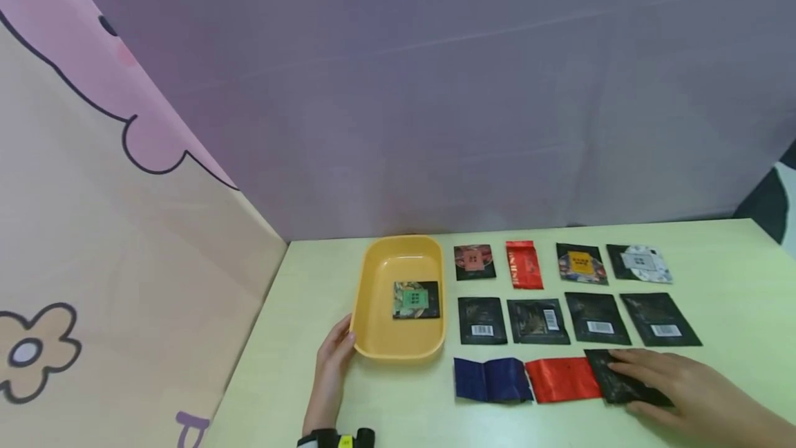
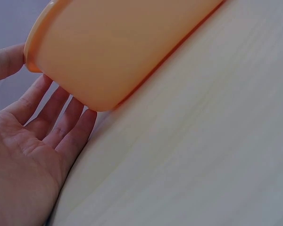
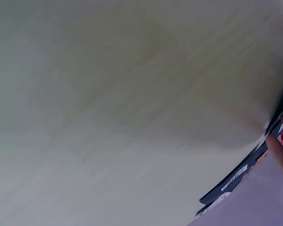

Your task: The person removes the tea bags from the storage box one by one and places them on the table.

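Note:
My left hand (image 1: 336, 348) holds the left side of a yellow plastic tray (image 1: 367, 303), near its front corner. In the left wrist view the thumb is at the tray's rim and the fingers (image 2: 75, 117) touch the wall below. A black sachet with a green label (image 1: 415, 299) lies inside the tray. On the right, my right hand (image 1: 680, 386) rests on a black sachet (image 1: 600, 365), fingers stretched over its top and thumb by its near edge. The hand covers part of that sachet. Beside it lie a shiny red packet (image 1: 562, 380) and a creased dark blue packet (image 1: 493, 380).
Several black sachets (image 1: 481, 320) with barcodes form a middle row. Behind them lie a sachet with a red label (image 1: 475, 261), a red packet (image 1: 524, 265), a yellow-labelled sachet (image 1: 581, 263) and a white-patterned one (image 1: 640, 263). A grey-purple curtain (image 1: 435, 123) hangs behind the table.

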`<state>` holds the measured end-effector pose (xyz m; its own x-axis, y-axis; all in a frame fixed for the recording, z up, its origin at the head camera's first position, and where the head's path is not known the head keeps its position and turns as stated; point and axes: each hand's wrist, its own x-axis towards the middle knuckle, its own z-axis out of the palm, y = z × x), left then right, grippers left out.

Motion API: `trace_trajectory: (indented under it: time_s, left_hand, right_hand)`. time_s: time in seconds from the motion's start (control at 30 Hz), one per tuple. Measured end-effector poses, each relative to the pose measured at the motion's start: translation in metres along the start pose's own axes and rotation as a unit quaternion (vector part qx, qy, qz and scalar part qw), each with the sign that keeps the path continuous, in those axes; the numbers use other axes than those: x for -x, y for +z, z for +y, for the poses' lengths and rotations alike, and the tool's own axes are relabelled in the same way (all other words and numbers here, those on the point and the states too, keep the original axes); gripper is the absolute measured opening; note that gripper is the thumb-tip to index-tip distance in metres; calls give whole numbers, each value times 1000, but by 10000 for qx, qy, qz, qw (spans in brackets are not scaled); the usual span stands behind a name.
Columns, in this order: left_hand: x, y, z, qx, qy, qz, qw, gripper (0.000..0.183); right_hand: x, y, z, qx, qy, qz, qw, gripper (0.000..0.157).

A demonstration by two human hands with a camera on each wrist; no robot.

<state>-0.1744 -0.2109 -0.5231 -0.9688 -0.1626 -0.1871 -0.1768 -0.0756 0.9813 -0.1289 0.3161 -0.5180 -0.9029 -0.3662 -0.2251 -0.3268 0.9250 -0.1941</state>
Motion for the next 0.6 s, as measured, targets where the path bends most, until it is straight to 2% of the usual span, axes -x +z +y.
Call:
trace_trajectory:
  time_s: [0.1, 0.27, 0.43, 0.6]
  left_hand:
    - [0, 0, 0, 40, 74, -49, 10000, 53]
    - [0, 1, 1, 66, 113, -61, 9999, 52]
    - [0, 0, 1, -4, 16, -26, 10000, 52]
    - [0, 0, 0, -8, -38, -15, 10000, 52]
  right_hand:
    - [-2, -2, -2, -100, 144, -188, 9997, 85]
    - [-2, -2, -2, -65, 159, -164, 9997, 82]
    - [-2, -2, -2, 284, -165, 131, 9994, 76]
    - [-1, -6, -3, 711, -740, 628, 9927, 61]
